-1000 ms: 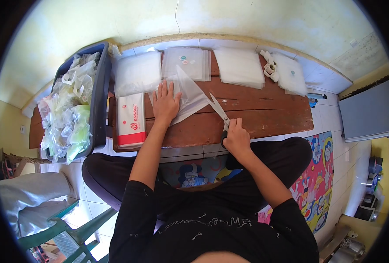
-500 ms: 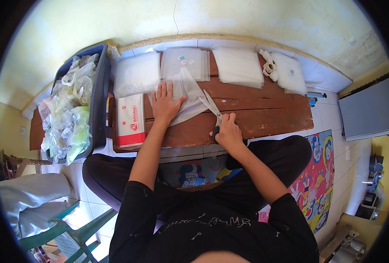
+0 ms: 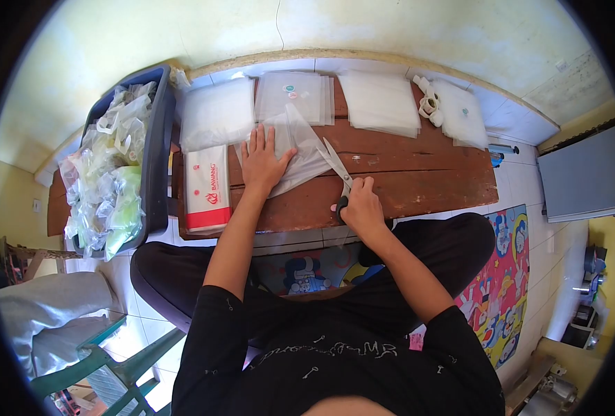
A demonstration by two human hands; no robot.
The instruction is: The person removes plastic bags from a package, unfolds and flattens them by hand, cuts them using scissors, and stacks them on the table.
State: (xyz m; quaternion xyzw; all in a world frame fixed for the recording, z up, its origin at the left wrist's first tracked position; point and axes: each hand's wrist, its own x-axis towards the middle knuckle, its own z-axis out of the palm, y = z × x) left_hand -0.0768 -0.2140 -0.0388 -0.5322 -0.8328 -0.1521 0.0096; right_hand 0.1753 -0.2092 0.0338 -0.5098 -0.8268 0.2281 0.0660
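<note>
My left hand (image 3: 264,161) lies flat with its fingers spread on a clear plastic sheet (image 3: 299,158) whose folded corner points up and away. In my right hand (image 3: 360,204) is a pair of scissors (image 3: 336,166), its dark handles gripped and its blades a little apart. The blade tips reach the right edge of the plastic. Just left of my left hand sits a white and red package (image 3: 207,188) marked BAWANG. All of this rests on the brown wooden table (image 3: 418,187).
Along the table's back lie stacks of clear plastic (image 3: 218,114), (image 3: 379,104) and white rolls (image 3: 429,104). A dark bin (image 3: 156,166) full of plastic bags stands at left. A green chair (image 3: 117,367) is at lower left, a colourful mat (image 3: 505,291) at right.
My right hand has moved left with the scissors, bringing the blades to the plastic's right edge. The blades have shifted angle slightly. My left hand stays nearly in place, its thumb a little farther right.
</note>
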